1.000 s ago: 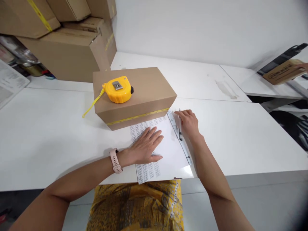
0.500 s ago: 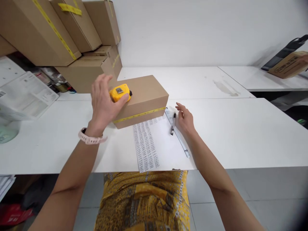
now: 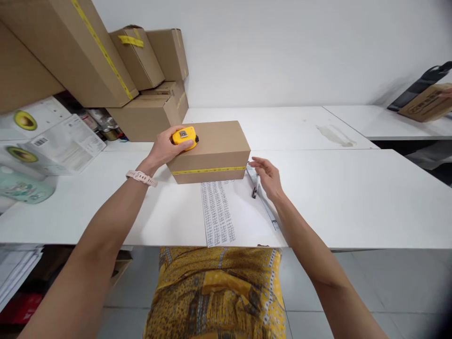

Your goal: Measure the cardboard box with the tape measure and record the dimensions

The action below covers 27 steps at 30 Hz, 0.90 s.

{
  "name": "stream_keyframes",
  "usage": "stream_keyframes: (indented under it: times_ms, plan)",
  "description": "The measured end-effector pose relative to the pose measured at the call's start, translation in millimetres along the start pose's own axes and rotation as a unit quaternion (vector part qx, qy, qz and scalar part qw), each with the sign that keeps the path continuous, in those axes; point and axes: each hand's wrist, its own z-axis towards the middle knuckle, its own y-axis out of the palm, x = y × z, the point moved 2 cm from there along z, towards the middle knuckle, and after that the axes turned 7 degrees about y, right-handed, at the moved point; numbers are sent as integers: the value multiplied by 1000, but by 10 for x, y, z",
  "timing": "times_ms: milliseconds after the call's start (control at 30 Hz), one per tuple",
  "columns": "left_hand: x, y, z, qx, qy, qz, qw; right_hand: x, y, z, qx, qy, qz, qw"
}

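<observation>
A brown cardboard box [image 3: 215, 148] with a yellow tape stripe stands on the white table [image 3: 353, 197]. On its top left corner lies a yellow tape measure [image 3: 184, 137], and my left hand [image 3: 165, 148] is wrapped round it. My right hand [image 3: 267, 176] hovers with fingers spread just right of the box, over a pen [image 3: 254, 188] and a ruler [image 3: 264, 207]. A printed sheet of paper [image 3: 229, 214] lies in front of the box, reaching the table's near edge.
Stacked cardboard boxes [image 3: 106, 61] fill the back left. White avocado-printed cartons [image 3: 38, 136] and a pale green object [image 3: 21, 188] sit at the left. Another brown box [image 3: 427, 101] lies on a side table at the far right.
My left hand left the paper, rose to the box top and closed round the tape measure. My right hand let go of the pen and lifted slightly. The view tilted up.
</observation>
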Motion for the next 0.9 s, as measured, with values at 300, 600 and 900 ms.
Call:
stream_keyframes:
  times_ms: [300,600,900]
  plan:
    - [733,76,240,2,85,-131,988,-1359,456,375,-66,-97,-4,993]
    - [588,-20,177,-29,-68,-193,978,-1564,746,535,-118,-12,-21,993]
    - [487,-88,92,-53,-66,-280,956,-1647,1173,531,-202,114,43,972]
